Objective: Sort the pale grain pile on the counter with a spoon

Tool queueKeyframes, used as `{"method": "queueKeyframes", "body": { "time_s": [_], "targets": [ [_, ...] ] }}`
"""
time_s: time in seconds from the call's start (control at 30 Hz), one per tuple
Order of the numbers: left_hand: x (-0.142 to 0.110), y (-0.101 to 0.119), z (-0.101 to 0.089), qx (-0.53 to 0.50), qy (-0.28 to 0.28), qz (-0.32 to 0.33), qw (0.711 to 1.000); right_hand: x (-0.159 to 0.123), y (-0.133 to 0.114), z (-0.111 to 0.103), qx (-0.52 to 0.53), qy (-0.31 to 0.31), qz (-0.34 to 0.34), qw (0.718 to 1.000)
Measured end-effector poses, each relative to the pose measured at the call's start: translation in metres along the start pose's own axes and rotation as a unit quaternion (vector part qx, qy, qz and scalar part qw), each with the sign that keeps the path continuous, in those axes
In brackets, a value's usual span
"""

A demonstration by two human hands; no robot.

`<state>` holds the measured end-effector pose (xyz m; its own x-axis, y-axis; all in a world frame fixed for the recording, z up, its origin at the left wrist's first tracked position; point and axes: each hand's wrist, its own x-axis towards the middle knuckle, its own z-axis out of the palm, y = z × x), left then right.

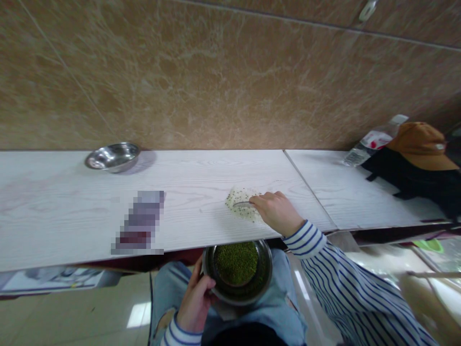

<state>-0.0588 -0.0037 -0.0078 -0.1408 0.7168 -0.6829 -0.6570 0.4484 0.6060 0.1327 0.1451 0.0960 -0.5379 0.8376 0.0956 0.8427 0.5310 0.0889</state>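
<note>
My right hand [277, 211] is closed around the handle of a metal spoon [242, 204]. The spoon's curved end is at a thin, spread pile of pale grains dotted with green beans [236, 196] on the white table [194, 192]. Below the table's front edge, above my lap, my left hand [198, 295] grips the left rim of a steel bowl [265, 274]. Small green beans, which look like mung beans [236, 262], cover the bowl's bottom. The table edge hides the bowl's far rim in part.
A second steel bowl [113, 157] stands at the back left. A blurred-out flat object [139, 223] lies in front of it. At the right are a tilted plastic bottle [374, 142], a brown cap [419, 142] and a black bag or cloth [403, 178]. A tiled wall [216, 81] borders the table.
</note>
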Motion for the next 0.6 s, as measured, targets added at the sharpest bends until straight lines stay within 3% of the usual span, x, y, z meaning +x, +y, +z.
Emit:
{"method": "queueKeyframes", "body": {
  "time_s": [0.6],
  "targets": [
    [-0.003,-0.002,0.002,0.006,-0.006,-0.001,1.000,-0.019,-0.007,0.000,0.027,0.038,-0.048,0.998]
  ]
}}
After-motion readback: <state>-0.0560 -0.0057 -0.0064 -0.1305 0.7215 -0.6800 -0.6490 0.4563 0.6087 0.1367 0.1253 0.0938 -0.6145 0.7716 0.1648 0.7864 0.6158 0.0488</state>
